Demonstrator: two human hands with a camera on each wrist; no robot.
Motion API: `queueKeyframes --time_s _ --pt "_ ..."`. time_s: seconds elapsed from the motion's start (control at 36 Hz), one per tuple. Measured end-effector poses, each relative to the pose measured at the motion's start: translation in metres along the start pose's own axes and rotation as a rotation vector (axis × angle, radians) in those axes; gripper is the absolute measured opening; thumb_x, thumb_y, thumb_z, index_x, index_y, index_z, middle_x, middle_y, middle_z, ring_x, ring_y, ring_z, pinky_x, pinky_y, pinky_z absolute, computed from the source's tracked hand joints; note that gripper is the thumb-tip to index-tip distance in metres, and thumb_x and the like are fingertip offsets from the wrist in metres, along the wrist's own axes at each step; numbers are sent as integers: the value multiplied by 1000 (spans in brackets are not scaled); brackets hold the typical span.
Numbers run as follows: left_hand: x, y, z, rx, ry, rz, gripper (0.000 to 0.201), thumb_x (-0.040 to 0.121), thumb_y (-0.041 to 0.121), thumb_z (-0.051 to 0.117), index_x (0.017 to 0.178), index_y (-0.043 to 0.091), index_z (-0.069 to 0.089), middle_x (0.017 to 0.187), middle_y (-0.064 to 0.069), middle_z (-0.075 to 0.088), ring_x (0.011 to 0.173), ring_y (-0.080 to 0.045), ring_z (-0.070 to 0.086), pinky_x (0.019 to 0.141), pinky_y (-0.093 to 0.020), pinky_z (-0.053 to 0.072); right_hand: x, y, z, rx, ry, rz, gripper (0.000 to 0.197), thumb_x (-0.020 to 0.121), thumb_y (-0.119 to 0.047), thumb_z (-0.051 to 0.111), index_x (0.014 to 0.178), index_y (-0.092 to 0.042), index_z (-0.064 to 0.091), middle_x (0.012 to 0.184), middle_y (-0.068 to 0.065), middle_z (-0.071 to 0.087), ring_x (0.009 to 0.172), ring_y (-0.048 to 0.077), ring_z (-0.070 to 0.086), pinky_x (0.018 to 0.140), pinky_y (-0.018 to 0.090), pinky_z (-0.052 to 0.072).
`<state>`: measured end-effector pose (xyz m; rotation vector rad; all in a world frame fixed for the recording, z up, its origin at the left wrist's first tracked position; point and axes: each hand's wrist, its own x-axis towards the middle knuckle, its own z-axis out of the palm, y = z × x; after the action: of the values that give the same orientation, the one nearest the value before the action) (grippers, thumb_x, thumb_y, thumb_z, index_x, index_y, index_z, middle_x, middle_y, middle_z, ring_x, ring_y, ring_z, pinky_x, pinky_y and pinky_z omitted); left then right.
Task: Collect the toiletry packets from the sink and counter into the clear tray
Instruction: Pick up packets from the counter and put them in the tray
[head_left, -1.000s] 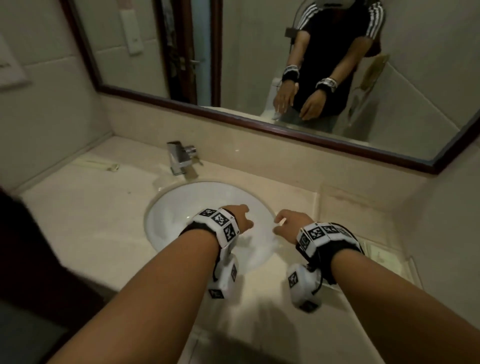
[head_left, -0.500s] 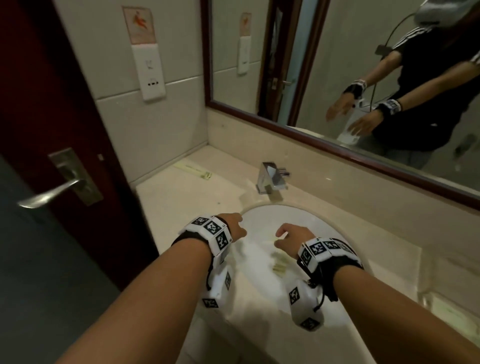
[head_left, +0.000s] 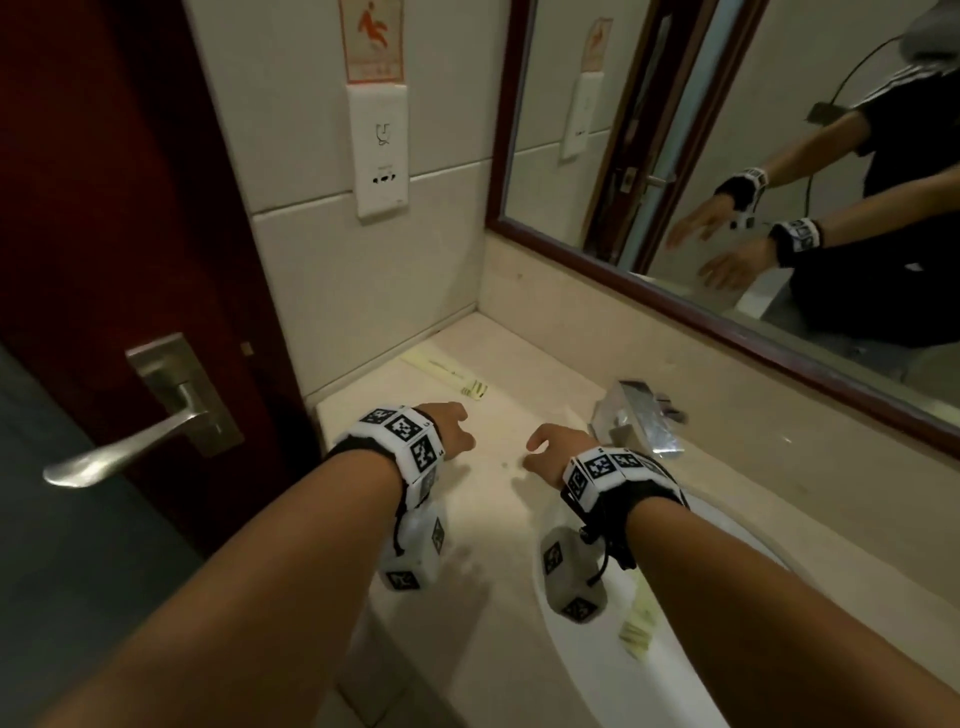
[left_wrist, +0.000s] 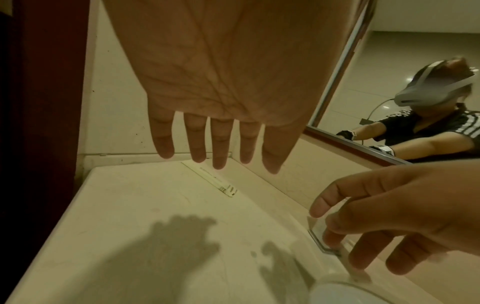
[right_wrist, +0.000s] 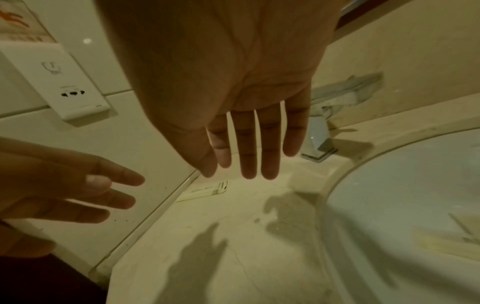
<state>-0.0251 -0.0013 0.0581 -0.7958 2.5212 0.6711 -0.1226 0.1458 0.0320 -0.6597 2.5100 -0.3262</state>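
Note:
A long pale packet (head_left: 448, 373) (left_wrist: 210, 179) (right_wrist: 205, 191) lies flat on the counter in the far left corner, against the wall. A second pale yellow packet (head_left: 640, 623) lies in the white sink basin (head_left: 587, 654), partly hidden under my right forearm. My left hand (head_left: 451, 427) (left_wrist: 218, 144) hovers above the counter short of the corner packet, fingers straight and spread, holding nothing. My right hand (head_left: 546, 451) (right_wrist: 249, 148) hovers beside it near the tap, also empty with fingers straight. The clear tray is out of view.
A chrome tap (head_left: 638, 422) stands behind the basin (right_wrist: 405, 197). A dark red door (head_left: 114, 218) with a metal lever handle (head_left: 130, 441) is close on the left. A wall socket plate (head_left: 379, 156) and a framed mirror (head_left: 727, 171) sit above the counter.
My view has swung left, from the basin to the counter's left corner and the door. Both hands moved left and forward off the basin, to above the counter near the corner packet.

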Motion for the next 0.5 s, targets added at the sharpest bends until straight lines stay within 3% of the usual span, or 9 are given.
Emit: queueKeyframes --time_s 0.08,0.22,0.36,0.5 --pt "20 -7 -9 -41 24 -21 56 97 37 46 148 19 29 152 -9 37 137 -27 40 110 -33 34 32 -10 2 6 6 -22 30 86 -37 57 113 -24 56 120 7 59 103 28 59 88 32 49" --pt "57 -24 -18 -90 60 -80 53 97 34 46 146 19 32 149 -9 41 134 -26 44 107 -32 38 91 -26 9 13 22 -63 34 88 -33 54 119 -21 54 120 9 60 87 25 55 79 30 49" --pt "92 -43 -16 -137 56 -113 50 97 34 47 144 20 35 145 -7 45 130 -24 47 104 -31 41 140 -43 24 -60 67 -77 40 90 -30 54 128 -19 46 125 9 55 107 28 57 89 34 47" --pt "125 -66 -18 -139 49 -134 50 97 34 47 144 21 34 148 -5 41 133 -24 45 108 -33 39 184 -61 33 -127 90 -129 41 91 -28 52 131 -20 44 130 8 48 116 31 51 95 40 47"
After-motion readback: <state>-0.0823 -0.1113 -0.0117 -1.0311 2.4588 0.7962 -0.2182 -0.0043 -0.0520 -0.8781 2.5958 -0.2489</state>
